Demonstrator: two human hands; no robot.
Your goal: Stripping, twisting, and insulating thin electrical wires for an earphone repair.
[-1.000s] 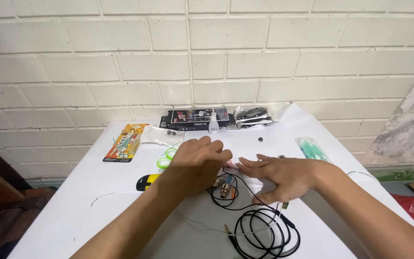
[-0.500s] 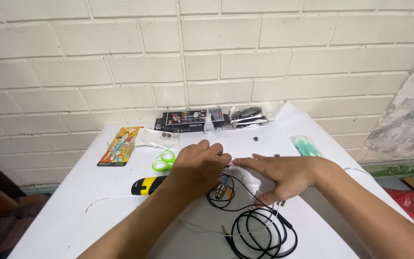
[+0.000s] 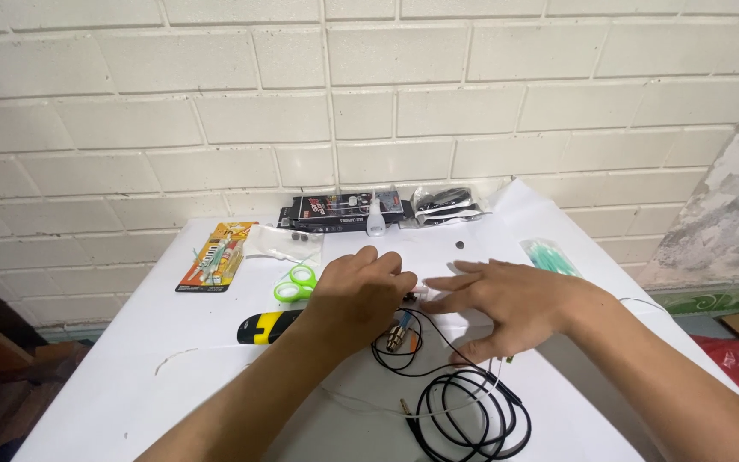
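Observation:
My left hand (image 3: 359, 293) and my right hand (image 3: 506, 301) meet over the middle of a white table (image 3: 147, 359). Their fingertips pinch a small white piece (image 3: 423, 292) between them. Just below it lies a small metal part (image 3: 397, 334) joined to a thin black cable. That cable runs down into a black coil (image 3: 472, 415) near the table's front edge. A thin white wire with a jack plug (image 3: 405, 407) lies beside the coil.
Green-handled scissors (image 3: 295, 283) and a yellow-and-black tool (image 3: 268, 326) lie left of my left hand. An orange blister pack (image 3: 216, 255) is at far left. Dark packages (image 3: 344, 210) and a small white bottle (image 3: 375, 219) line the brick wall. A bag of green pieces (image 3: 549, 256) sits right.
The view has shifted slightly. Both hands stay together over the same spot, with my right fingers now spread wider over the cable.

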